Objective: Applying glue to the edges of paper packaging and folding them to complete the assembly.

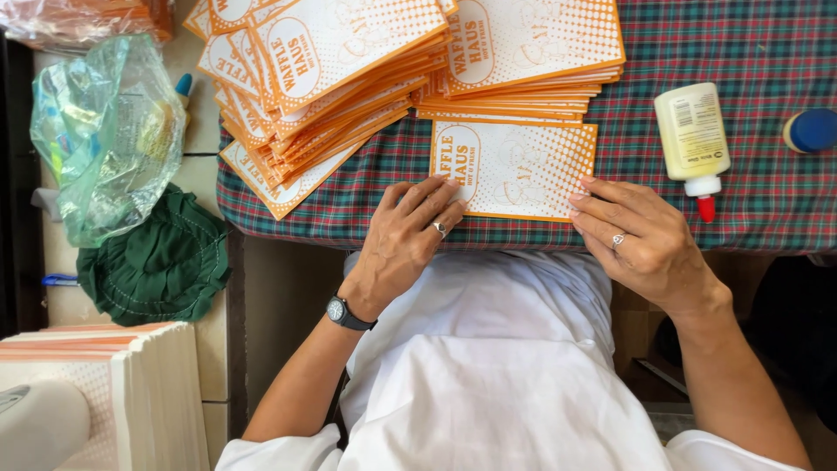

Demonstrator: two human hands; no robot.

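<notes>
My left hand [405, 240] lies flat, fingers spread on the near left corner of the orange-and-white paper sleeve [513, 170] on the checked tabletop [767, 201]; my right hand [641, 240] presses its right edge with loosely open fingers, gripping nothing. I judge firm, even pressure best, keeping the edges square.

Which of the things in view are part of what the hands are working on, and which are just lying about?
In hand:
left hand and right hand on the single orange-and-white paper bag
stacks of matching bags
glue bottle

Lying about:
clear plastic bag
green cloth
blue cap
</notes>
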